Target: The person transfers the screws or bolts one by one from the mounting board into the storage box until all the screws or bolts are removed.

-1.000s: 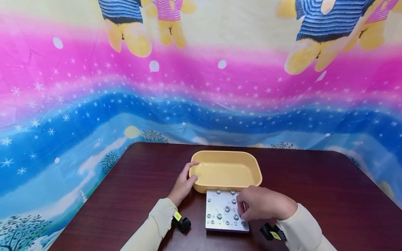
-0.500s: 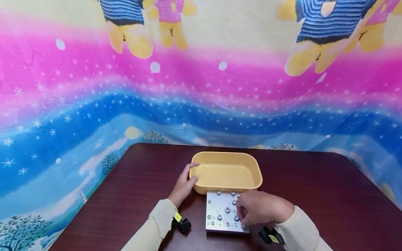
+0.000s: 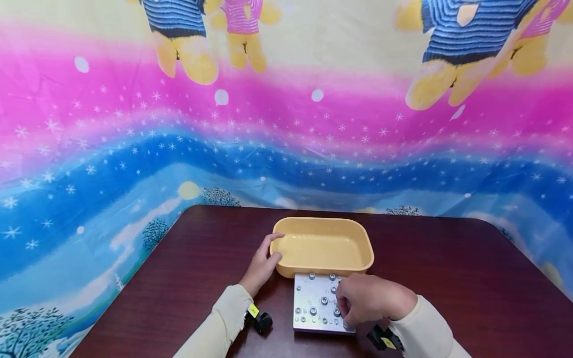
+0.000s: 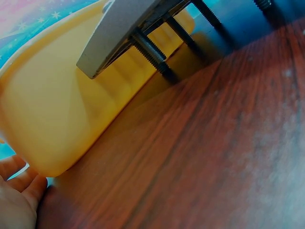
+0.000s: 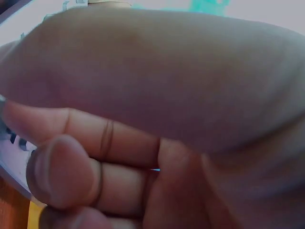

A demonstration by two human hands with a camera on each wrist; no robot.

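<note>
A yellow plastic bin (image 3: 322, 248) sits on the table, its left end gripped by my left hand (image 3: 261, 263), thumb and fingers at the rim. Directly in front of the bin is a silver metal plate (image 3: 309, 293) with several socket-head bolts (image 3: 324, 301) of different sizes. Threaded bolt shafts (image 4: 150, 50) stick out below the plate in the left wrist view. My right hand (image 3: 373, 297) is over the plate's right side, fingers curled, thumb and index finger pinching at a small bolt in the front right corner. The fingers hide that bolt.
The dark reddish wooden table (image 3: 215, 248) extends to both sides of the bin. A printed cloth backdrop (image 3: 286, 124) hangs behind its far edge. Each wrist wears a small black camera (image 3: 262, 322).
My right hand has shifted very slightly left, and its fingertips now cover the front right corner bolt. My left hand keeps its grip on the bin.
</note>
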